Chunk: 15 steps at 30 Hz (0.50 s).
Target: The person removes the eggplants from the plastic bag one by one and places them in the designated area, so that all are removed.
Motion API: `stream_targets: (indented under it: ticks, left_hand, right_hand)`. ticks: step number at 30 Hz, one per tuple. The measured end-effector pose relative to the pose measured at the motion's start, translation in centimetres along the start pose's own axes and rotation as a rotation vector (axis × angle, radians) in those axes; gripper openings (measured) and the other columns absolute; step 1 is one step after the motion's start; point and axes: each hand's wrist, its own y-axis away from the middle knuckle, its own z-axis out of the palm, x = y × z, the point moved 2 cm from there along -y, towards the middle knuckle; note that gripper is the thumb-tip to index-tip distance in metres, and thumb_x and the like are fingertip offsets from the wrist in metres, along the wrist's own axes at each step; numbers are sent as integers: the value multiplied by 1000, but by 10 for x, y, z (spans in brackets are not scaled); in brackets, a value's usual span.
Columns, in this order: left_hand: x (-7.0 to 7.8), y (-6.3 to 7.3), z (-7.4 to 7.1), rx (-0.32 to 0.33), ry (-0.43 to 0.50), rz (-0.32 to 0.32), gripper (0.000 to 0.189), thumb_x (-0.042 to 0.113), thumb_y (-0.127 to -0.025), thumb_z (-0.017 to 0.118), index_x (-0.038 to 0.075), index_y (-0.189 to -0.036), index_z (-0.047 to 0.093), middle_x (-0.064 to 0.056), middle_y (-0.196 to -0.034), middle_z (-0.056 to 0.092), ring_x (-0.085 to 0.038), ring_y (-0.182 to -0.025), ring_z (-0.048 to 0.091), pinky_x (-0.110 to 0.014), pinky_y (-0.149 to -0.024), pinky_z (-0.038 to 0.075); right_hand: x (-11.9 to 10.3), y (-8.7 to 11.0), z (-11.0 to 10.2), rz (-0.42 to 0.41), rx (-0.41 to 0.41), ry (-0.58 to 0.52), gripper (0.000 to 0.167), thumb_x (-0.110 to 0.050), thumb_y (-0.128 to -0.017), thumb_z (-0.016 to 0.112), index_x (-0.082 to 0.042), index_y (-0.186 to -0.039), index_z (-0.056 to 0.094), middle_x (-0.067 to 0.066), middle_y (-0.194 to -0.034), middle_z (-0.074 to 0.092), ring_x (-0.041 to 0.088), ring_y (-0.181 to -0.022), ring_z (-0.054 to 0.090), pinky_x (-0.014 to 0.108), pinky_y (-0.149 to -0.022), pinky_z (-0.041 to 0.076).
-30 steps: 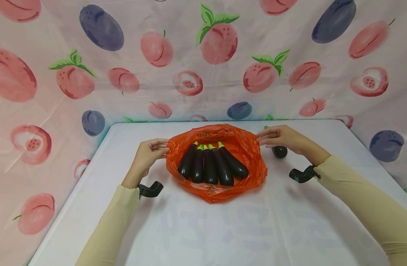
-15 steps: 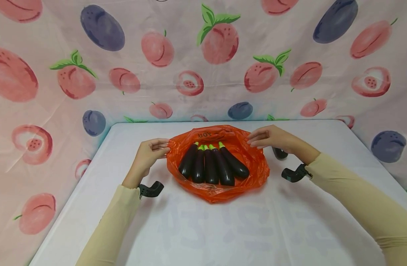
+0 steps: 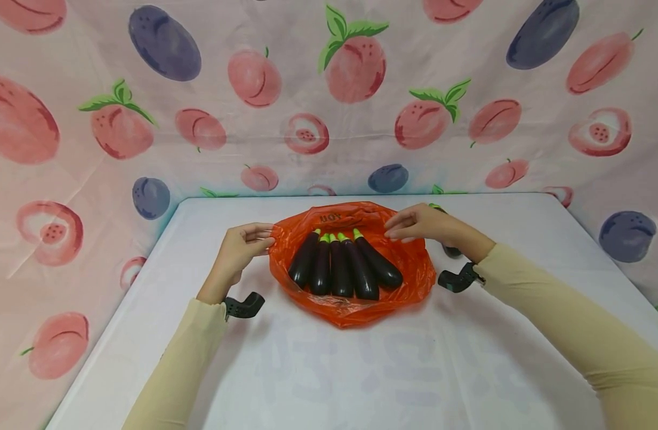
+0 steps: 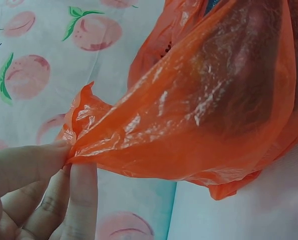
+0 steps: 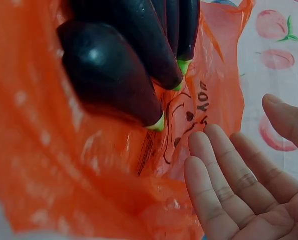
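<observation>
An orange plastic bag (image 3: 415, 272) lies spread open on the table, with several dark purple eggplants (image 3: 340, 272) side by side in it, green stem ends toward the back. At its left edge my left hand (image 3: 234, 257) pinches the plastic between thumb and fingers; the left wrist view shows the bag wall (image 4: 154, 135) pulled taut from that pinch. My right hand (image 3: 428, 226) hovers over the bag's back right part, fingers extended and holding nothing. Another eggplant (image 3: 451, 252) lies outside the bag on the right, partly hidden behind the right hand.
A white cloth covers the table (image 3: 329, 382). Behind and beside it hangs a pale pink curtain (image 3: 356, 137) printed with peaches and plums. Printed lettering and a drawn face (image 5: 181, 122) show on the inside of the bag.
My right hand has moved left, from the bag's right edge to above its inside, with fingers off the rim. The left hand stays in place, and the eggplants have not moved.
</observation>
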Motion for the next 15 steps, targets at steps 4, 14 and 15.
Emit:
stream_targets:
  ticks: [4, 14, 15]
  left_hand:
    - [0, 0, 0, -5, 3, -5, 35, 10, -90, 61, -2, -122, 58, -20, -112, 64, -3, -80, 65, -25, -78, 57]
    - [-1, -1, 1, -6, 1, -8, 34, 11, -90, 62, -1, -122, 59, -20, -113, 64, -4, -79, 66, -37, -86, 56]
    - [-1, -1, 1, -7, -1, -8, 35, 12, -90, 62, -1, -122, 59, -20, -114, 64, -4, -79, 66, -39, -87, 55]
  right_hand:
    - [-2, -7, 5, 16, 6, 1, 43, -20, -90, 63, 3, -125, 55, 22, -124, 59, 38, -110, 59, 45, -95, 50]
    - [-1, -29, 16, 104, -23, -6, 43, -18, -90, 63, 5, -125, 55, 23, -120, 62, 36, -109, 61, 41, -91, 53]
    - [-1, -31, 17, 112, -28, -6, 43, -18, -90, 63, 6, -125, 55, 23, -120, 62, 35, -109, 62, 41, -90, 53]
